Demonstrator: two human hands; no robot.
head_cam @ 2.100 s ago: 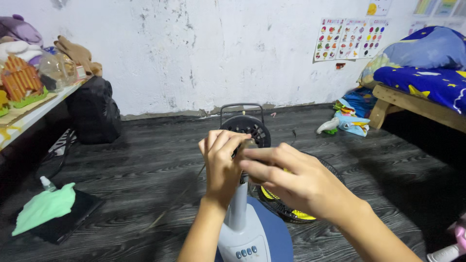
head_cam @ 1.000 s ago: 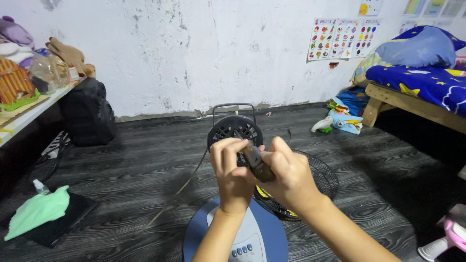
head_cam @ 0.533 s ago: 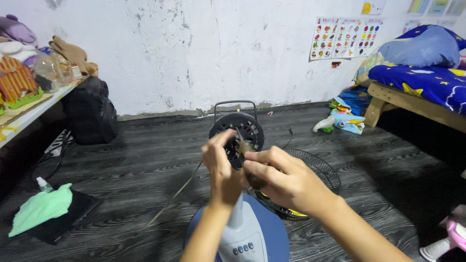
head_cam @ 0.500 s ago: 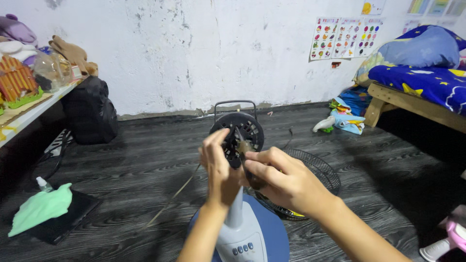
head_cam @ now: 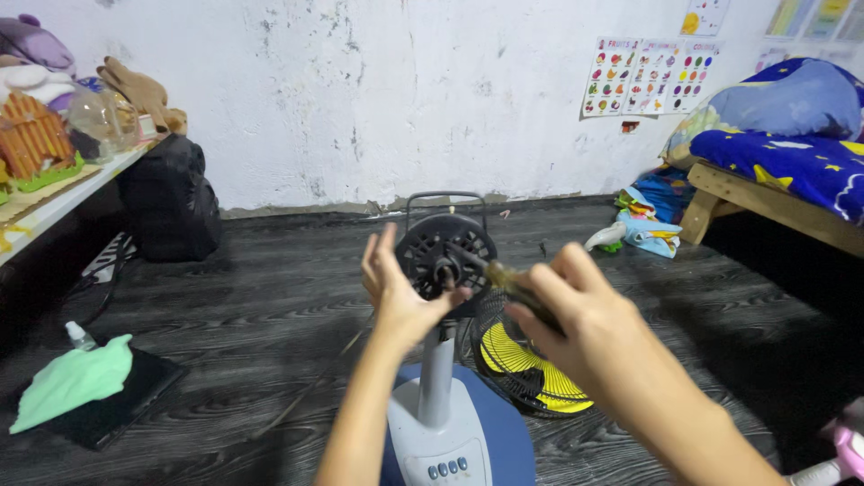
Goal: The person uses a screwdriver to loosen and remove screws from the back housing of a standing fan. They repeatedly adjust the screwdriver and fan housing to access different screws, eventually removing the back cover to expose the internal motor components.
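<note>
A black backpack is leaning against the white wall beside a shelf of toys. A green cloth is lying on the dark floor, and a wooden bed is carrying blue bedding.

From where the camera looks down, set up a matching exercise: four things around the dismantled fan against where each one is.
Things:
1. fan motor housing
2. screwdriver
3. green cloth
4. fan grille

Places:
A. lying on the floor to the right of the fan pole
B. far left, on a dark flat thing on the floor
C. in the right hand
D. atop the pole, beside the left hand

Pairs: 1-D, 2-C, 3-B, 4-A
</note>
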